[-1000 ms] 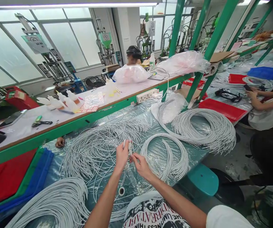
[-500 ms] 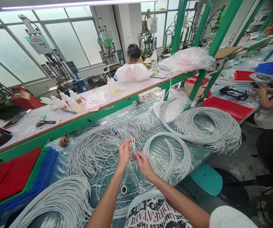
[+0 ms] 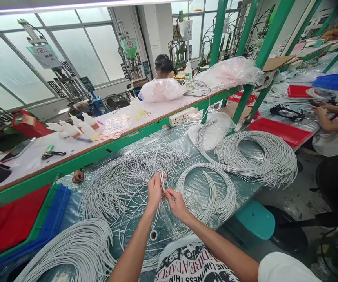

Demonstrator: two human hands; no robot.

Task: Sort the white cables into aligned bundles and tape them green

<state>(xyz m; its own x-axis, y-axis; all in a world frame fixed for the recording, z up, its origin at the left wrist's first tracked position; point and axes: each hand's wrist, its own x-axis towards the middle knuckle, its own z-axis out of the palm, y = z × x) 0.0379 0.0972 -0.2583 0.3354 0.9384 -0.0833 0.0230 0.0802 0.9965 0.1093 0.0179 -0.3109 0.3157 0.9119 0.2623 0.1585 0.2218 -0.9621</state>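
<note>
Between my two hands, a few pale grey cables (image 3: 163, 182) stand up close together over the table. My left hand (image 3: 155, 189) is closed around them near their upper ends. Slightly lower and to the right, my right hand (image 3: 175, 201) pinches the same cables between thumb and fingers. Just behind and to the left of my hands spreads a loose, tangled heap of grey cables (image 3: 107, 184). A neater coil of cables (image 3: 230, 192) lies close on the right. The exact number of cables held is too small to make out.
A big cable bundle (image 3: 283, 156) lies at the table's right edge, another bundle (image 3: 69, 243) at the front left. Stacked red, green and blue trays (image 3: 13, 219) stand left. A small roll (image 3: 153, 235) lies near me. The green-edged shelf (image 3: 113, 147) crosses behind; people sit beyond and right.
My left fingers have curled in around the cables, where the index finger stretched across before. The right hand stays close below. The whole view has shifted slightly.
</note>
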